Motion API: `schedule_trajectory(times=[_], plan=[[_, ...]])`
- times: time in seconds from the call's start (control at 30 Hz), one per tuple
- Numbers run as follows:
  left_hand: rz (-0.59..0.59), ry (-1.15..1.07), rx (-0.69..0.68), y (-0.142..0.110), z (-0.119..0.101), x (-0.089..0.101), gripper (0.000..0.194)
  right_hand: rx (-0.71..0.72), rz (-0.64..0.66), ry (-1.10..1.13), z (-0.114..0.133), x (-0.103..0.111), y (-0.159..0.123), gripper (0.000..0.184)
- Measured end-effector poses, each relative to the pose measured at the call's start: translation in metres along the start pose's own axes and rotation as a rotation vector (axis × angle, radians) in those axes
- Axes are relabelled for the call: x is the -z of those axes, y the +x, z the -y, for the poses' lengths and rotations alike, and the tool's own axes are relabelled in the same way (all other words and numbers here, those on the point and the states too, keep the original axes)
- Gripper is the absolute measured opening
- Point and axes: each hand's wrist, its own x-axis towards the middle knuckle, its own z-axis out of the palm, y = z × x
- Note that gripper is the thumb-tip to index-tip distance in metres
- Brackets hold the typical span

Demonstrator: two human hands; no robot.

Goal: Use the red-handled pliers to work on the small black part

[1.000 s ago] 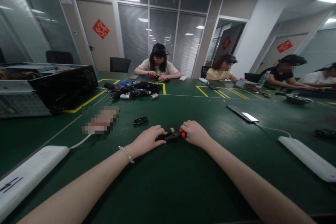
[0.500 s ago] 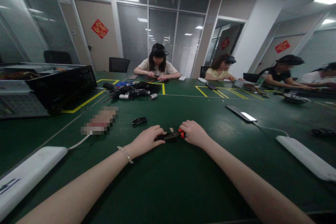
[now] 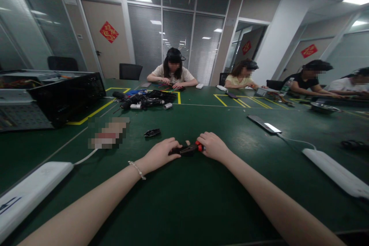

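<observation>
My right hand (image 3: 212, 146) is closed around the red handles of a pair of pliers (image 3: 188, 148), whose dark jaws point left. My left hand (image 3: 166, 150) pinches a small black part (image 3: 176, 150), and the jaws of the pliers reach it. Whether the jaws bite on the part I cannot tell. Just behind the pliers lies a small pale scrap (image 3: 188, 142). Farther left on the green table (image 3: 184, 200) rests another black plastic piece (image 3: 152, 133), apart from my hands.
A black computer case (image 3: 69, 98) stands at the left. Behind my hands sits a pile of dark tools and cables (image 3: 147, 100). White power banks (image 3: 37, 194) with cabled phones lie on both sides, one phone (image 3: 263, 123) at the right. Several people (image 3: 174, 71) work across the table.
Both hands, the pliers and the black part stay almost in place. The view has shifted very slightly.
</observation>
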Motion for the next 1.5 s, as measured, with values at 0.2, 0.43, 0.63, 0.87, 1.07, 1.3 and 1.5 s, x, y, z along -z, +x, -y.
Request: schedule_trajectory(times=[0.2,0.43,0.63,0.87,1.07,1.3,1.5], plan=[[0.000,0.006,0.002,-0.0002,-0.0007,-0.0006,0.021,-0.005,0.000,0.004,-0.0024,-0.0020,-0.0018,0.021],[-0.003,0.010,-0.010,0.0007,0.0011,-0.0016,0.022,0.002,0.002,0.006,0.0008,-0.0016,-0.0001,0.019],[-0.019,0.016,-0.019,0.0011,0.0018,-0.0026,0.022,0.005,0.010,-0.006,0.0008,-0.0022,0.0008,0.020],[-0.020,0.018,-0.005,-0.0005,-0.0012,-0.0003,0.021,0.010,0.000,-0.013,-0.0022,-0.0019,-0.0005,0.021],[-0.020,0.015,-0.012,-0.0001,0.0000,-0.0017,0.022,0.001,-0.003,-0.003,-0.0014,-0.0006,-0.0011,0.019],[-0.009,0.011,-0.008,-0.0004,0.0006,-0.0011,0.022,-0.002,0.004,0.010,-0.0002,-0.0022,-0.0001,0.019],[-0.017,0.011,-0.007,0.0003,0.0003,-0.0015,0.022,0.004,0.008,-0.003,-0.0007,-0.0009,0.0005,0.020]])
